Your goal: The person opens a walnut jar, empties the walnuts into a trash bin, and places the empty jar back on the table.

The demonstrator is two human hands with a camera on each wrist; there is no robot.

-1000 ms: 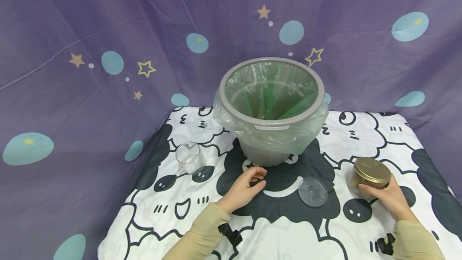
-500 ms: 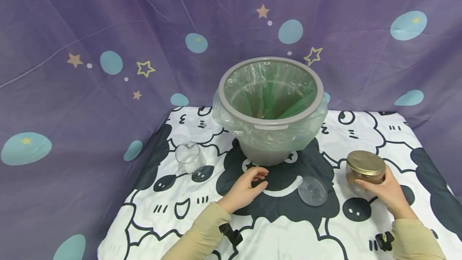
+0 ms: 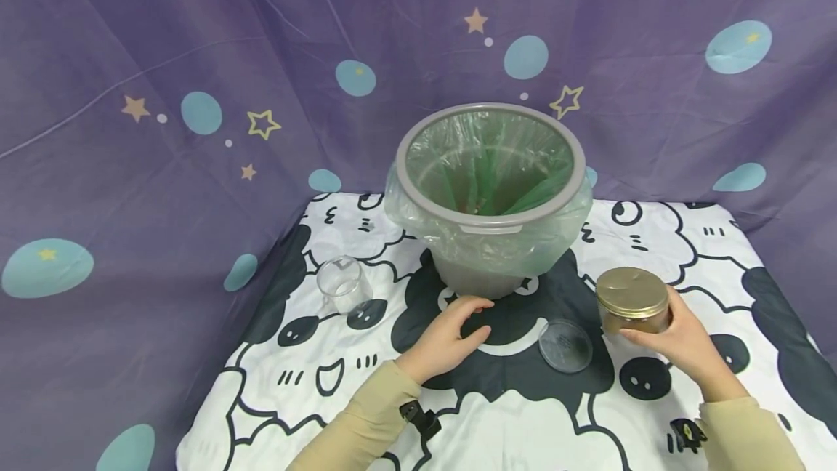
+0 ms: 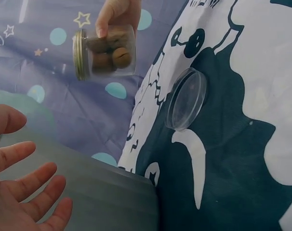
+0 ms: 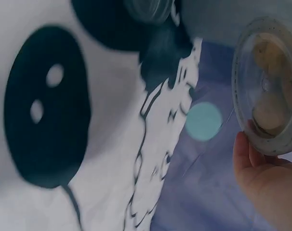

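My right hand (image 3: 686,344) grips a clear jar (image 3: 633,304) with a gold lid, lifted above the cloth at the right. Several round brown pieces (image 4: 107,55) show through its wall in the left wrist view, and the jar's clear bottom (image 5: 267,86) faces the right wrist camera. Nothing is in my left hand (image 3: 446,336); its fingers are loosely bent and spread, just in front of the grey bin (image 3: 480,278). Between the hands, a shallow clear round lid or dish (image 3: 566,346) lies on the cloth.
A green plastic bag (image 3: 543,256) lines the bin and hangs over its rim. At the left stands a clear empty-looking container (image 3: 344,284). The black-and-white patterned cloth (image 3: 516,431) covers the table, and a purple curtain (image 3: 418,20) rises behind and at the sides.
My right hand has raised the jar and carried it left toward the middle. The left hand has shifted only slightly, its fingers opening a little more.
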